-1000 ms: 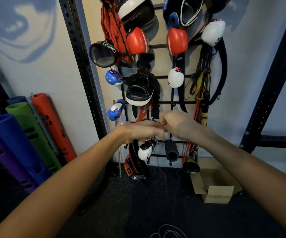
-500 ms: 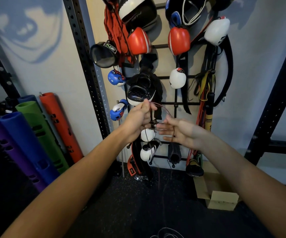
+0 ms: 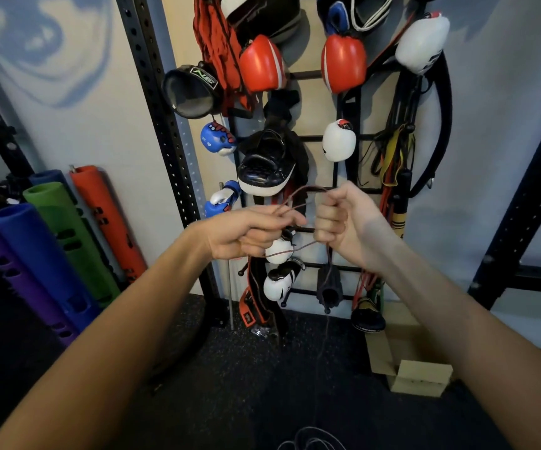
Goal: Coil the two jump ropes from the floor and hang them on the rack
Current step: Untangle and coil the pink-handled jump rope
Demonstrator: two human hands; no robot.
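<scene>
Grey rope [image 3: 309, 440] lies loose on floor [image 3: 230, 368], bottom edge. Left hand [image 3: 246, 233] and right hand [image 3: 344, 222] are both fisted around red rope [image 3: 308, 189], side by side, slightly apart. Loops span fist to fist, roughly horizontal; tail hangs straight down from right hand. Rack [image 3: 305, 74] behind.

Both hands are raised in front of the wall rack [image 3: 305, 74], each curled around a thin red jump rope [image 3: 308, 189]. The left hand [image 3: 249, 233] grips gathered loops. The right hand [image 3: 344, 222], just beside it, holds an arch of cord spanning between them, and one strand drops from it toward the floor [image 3: 230, 368]. A pale rope [image 3: 311, 441] lies looped at the floor's near edge. Boxing gloves [image 3: 261, 64] hang on the rack, and foam rollers [image 3: 51, 241] lean at the left.
</scene>
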